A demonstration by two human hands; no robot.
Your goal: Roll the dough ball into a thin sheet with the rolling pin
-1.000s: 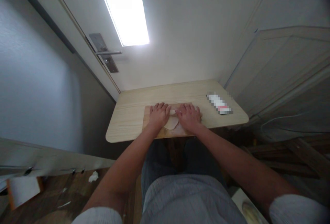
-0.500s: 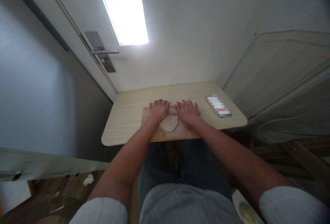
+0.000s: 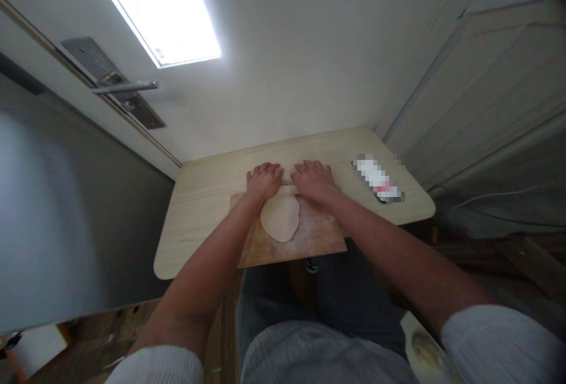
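At the lower right, a white container (image 3: 409, 337) holds something yellowish, too blurred to name. On the tabletop (image 3: 198, 213), a flattened dough sheet (image 3: 280, 219) lies on a wooden board (image 3: 318, 238). At its far edge, the left hand (image 3: 264, 180) and right hand (image 3: 313, 179) rest palms down, fingers extended, over a rolling pin (image 3: 288, 189).

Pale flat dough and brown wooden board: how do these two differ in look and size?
The pale flat dough has a rounded, uneven outline; the brown wooden board has straight edges. The dough is smaller, lying on top; the board spreads beyond it. The dough looks cream-coloured; the board is darker, with whitish patches. Both are flat.
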